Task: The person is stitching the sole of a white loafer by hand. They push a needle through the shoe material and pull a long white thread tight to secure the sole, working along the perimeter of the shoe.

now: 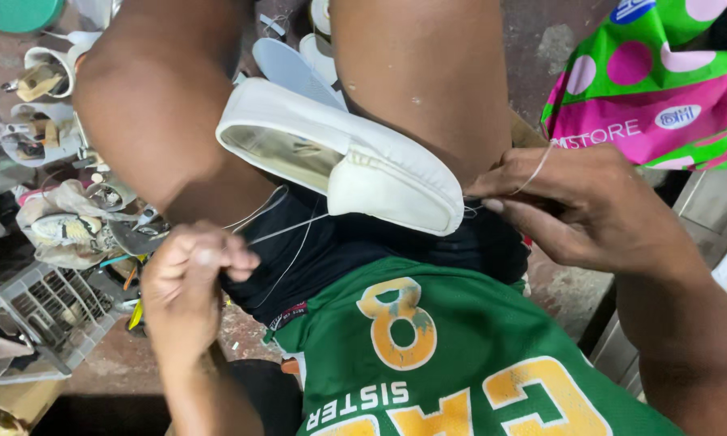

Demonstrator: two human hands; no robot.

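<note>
head view shows a white slip-on shoe (343,157) wedged between the knees, toe toward the right hand (577,206), which pinches thread (287,230) at the toe, while the left hand (190,282), fisted, pulls it taut.

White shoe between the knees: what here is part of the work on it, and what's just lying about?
In hand:
- white shoe
- thread, pulled taut
- left hand, fist closed on thread
- right hand, pinching thread at the toe

Lying about:
- grey basket
- worn shoes
- dotted bag
- loose soles
</note>
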